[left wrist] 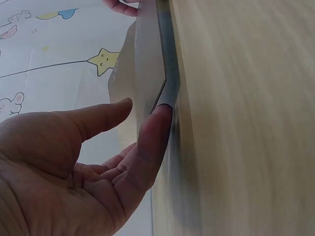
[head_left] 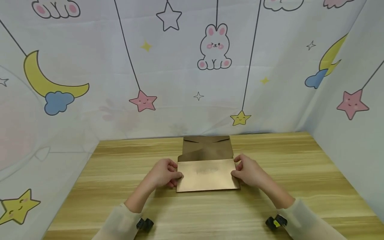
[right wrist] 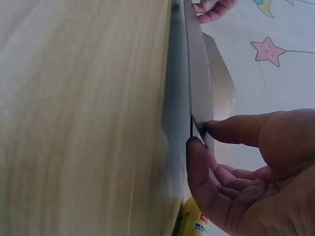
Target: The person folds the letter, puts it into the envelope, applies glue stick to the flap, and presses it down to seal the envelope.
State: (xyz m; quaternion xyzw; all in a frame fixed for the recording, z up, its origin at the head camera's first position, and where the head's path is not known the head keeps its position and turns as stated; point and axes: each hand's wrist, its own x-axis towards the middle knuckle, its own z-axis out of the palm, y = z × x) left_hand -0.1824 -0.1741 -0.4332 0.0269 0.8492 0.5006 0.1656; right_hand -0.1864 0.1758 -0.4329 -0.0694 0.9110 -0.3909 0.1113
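Observation:
A rectangular gold card [head_left: 207,178] with faint lettering lies across the front of a brown envelope [head_left: 207,147] in the head view. My left hand [head_left: 165,173] holds the card's left edge, thumb over the face and fingers at the underside. At the opposite edge my right hand [head_left: 248,170] pinches it likewise. From the right wrist view, the right thumb and a fingertip meet the card [right wrist: 199,73] at its corner. The left wrist view shows a left fingertip under the card [left wrist: 150,54]. Where card and envelope overlap, the envelope is hidden.
A yellow tube [right wrist: 193,219] with a printed label shows partly below the right hand in the right wrist view. The wood-grain table [head_left: 120,173] meets a white printed cloth [head_left: 168,66] at the back and sides. Black devices [head_left: 145,224] sit at both wrists.

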